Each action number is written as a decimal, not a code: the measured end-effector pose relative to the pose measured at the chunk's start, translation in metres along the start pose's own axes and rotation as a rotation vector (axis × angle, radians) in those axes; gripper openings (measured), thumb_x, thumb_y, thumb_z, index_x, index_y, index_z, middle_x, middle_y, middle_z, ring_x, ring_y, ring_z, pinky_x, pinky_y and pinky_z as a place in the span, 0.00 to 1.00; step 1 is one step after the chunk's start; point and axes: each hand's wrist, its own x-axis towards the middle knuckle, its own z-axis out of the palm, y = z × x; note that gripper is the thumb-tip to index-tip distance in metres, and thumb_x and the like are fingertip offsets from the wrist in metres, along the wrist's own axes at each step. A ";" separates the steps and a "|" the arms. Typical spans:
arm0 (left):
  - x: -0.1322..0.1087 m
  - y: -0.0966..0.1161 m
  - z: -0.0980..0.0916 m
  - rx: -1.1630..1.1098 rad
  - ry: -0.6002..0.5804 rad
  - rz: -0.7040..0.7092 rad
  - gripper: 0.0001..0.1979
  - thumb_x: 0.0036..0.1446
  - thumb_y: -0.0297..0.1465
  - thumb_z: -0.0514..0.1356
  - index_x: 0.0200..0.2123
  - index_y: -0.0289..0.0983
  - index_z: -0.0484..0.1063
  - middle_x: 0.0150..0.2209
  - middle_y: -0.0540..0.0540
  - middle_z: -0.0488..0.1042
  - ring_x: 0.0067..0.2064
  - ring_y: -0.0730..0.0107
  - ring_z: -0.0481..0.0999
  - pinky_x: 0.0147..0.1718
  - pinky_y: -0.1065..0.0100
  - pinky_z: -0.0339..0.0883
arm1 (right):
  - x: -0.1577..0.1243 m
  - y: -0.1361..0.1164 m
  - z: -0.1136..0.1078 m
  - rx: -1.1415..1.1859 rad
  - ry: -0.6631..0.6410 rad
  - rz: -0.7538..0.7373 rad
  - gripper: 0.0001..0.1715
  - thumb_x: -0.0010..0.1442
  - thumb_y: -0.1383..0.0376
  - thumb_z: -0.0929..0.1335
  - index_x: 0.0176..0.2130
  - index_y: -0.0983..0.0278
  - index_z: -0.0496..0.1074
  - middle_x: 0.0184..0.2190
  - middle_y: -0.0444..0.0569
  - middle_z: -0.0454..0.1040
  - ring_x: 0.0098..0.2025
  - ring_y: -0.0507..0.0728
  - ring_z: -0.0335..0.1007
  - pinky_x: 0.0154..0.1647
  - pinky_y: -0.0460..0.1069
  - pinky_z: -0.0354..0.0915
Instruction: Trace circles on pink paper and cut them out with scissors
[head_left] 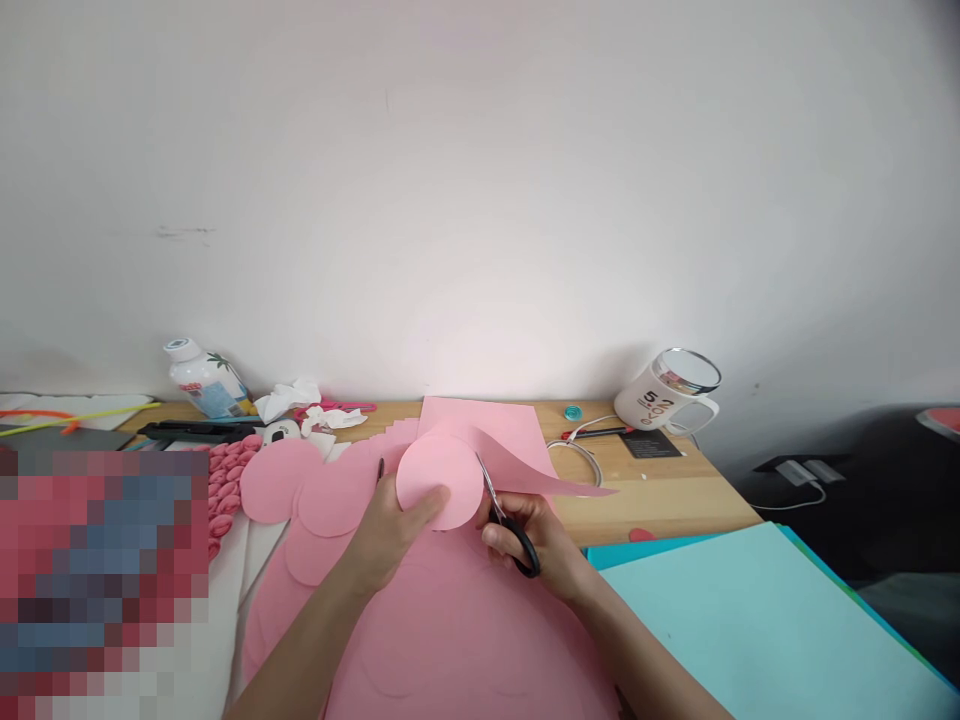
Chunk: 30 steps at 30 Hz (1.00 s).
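Observation:
My left hand [401, 525] pinches a pink paper circle [440, 470] near its lower left edge, thumb on top. In my right hand [532, 535] is a pair of scissors [517, 540] with black handles, its blades pointing up along the circle's right edge. A curling pink paper strip [547, 482] trails off to the right behind the blades. More pink paper circles [330, 500] lie overlapped to the left. Beneath my hands spreads a large pink paper sheet [457, 640] with faint round outlines, and another pink sheet [480, 412] lies behind.
A white mug [660, 395] stands at the back right near a coiled cable [581, 460]. Light blue sheets [750, 620] cover the front right. A white bottle [206, 380], crumpled tissues [289, 398] and a pink braided piece [229, 485] are at left. The wall closes off the back.

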 end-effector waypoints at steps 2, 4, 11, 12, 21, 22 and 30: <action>0.000 0.000 0.000 -0.002 -0.005 0.008 0.20 0.44 0.36 0.63 0.41 0.32 0.71 0.35 0.42 0.77 0.39 0.58 0.73 0.33 0.66 0.68 | 0.000 -0.001 0.000 -0.001 0.001 0.004 0.19 0.53 0.53 0.68 0.25 0.65 0.66 0.16 0.40 0.61 0.19 0.48 0.54 0.21 0.45 0.52; 0.000 0.000 0.000 -0.002 -0.011 0.014 0.20 0.44 0.36 0.63 0.41 0.33 0.71 0.34 0.43 0.77 0.39 0.59 0.73 0.34 0.67 0.68 | -0.001 -0.002 0.000 0.001 0.001 0.004 0.19 0.53 0.53 0.69 0.24 0.65 0.66 0.15 0.40 0.61 0.18 0.48 0.54 0.20 0.44 0.52; 0.003 -0.005 0.002 -0.038 0.042 0.024 0.16 0.46 0.38 0.62 0.35 0.33 0.73 0.32 0.43 0.77 0.36 0.61 0.73 0.30 0.69 0.66 | 0.000 0.001 0.002 0.027 0.020 0.023 0.18 0.52 0.54 0.69 0.25 0.65 0.66 0.14 0.39 0.62 0.18 0.48 0.55 0.21 0.44 0.53; 0.003 -0.005 0.003 -0.042 0.045 0.041 0.16 0.47 0.39 0.61 0.35 0.33 0.73 0.31 0.44 0.76 0.35 0.62 0.73 0.29 0.69 0.65 | 0.000 0.002 0.002 0.029 0.024 0.025 0.17 0.52 0.54 0.70 0.25 0.65 0.66 0.14 0.39 0.62 0.18 0.48 0.55 0.21 0.45 0.53; -0.001 0.002 0.012 0.099 0.064 0.016 0.11 0.42 0.35 0.64 0.28 0.35 0.70 0.15 0.54 0.65 0.19 0.73 0.64 0.21 0.70 0.61 | 0.001 0.003 0.005 0.068 0.020 0.010 0.17 0.51 0.54 0.70 0.27 0.65 0.67 0.16 0.39 0.61 0.19 0.48 0.55 0.21 0.45 0.53; -0.002 0.003 0.011 0.103 0.058 0.010 0.11 0.42 0.35 0.64 0.29 0.35 0.70 0.15 0.54 0.65 0.19 0.73 0.63 0.21 0.70 0.61 | 0.002 0.003 0.004 0.070 0.024 0.010 0.18 0.50 0.54 0.70 0.26 0.65 0.67 0.16 0.39 0.60 0.19 0.48 0.53 0.21 0.45 0.52; -0.006 0.008 0.010 0.153 -0.012 0.020 0.16 0.42 0.35 0.64 0.36 0.34 0.71 0.17 0.53 0.67 0.21 0.72 0.64 0.20 0.70 0.60 | 0.001 -0.008 0.002 0.062 0.041 -0.060 0.21 0.45 0.54 0.74 0.23 0.65 0.63 0.20 0.38 0.53 0.22 0.47 0.44 0.22 0.44 0.46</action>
